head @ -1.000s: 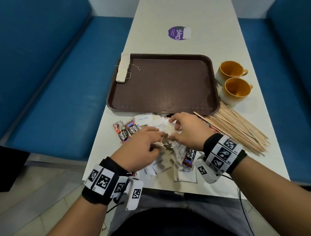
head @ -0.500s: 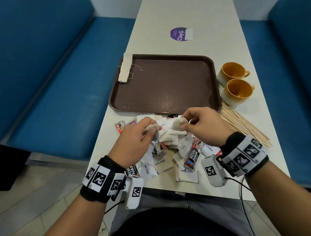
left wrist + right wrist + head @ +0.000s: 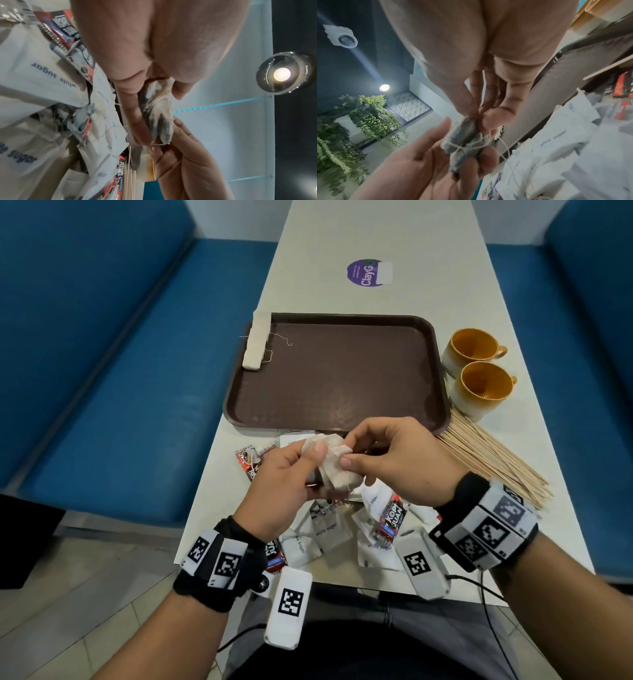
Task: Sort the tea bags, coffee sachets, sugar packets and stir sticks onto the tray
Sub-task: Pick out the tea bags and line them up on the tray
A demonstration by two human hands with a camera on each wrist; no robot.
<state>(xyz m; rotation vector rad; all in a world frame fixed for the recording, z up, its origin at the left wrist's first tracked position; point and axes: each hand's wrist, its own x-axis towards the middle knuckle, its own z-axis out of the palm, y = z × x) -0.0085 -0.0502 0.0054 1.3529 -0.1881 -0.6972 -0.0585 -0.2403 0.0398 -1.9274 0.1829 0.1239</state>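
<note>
Left hand [image 3: 286, 487] and right hand [image 3: 394, 463] fingers pinch tea bag bundle [image 3: 337, 470], raised at tray [image 3: 342, 422] 6 o'clock edge.

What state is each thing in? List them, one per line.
Left hand: pinching the held tea bags.
Right hand: pinching the same tea bags.
Held tea bags: bunched, off the table, strings tangled.
Tray: mostly bare; white tea bags stacked at its far left edge.
Cups: upright, empty.
Sticks: piled on the table, unsorted.
Sugar packets: loose heap, unsorted.
Coffee sachets: scattered, unsorted.

Left hand [image 3: 284, 491], right hand [image 3: 394, 463]: pinching grip.
</note>
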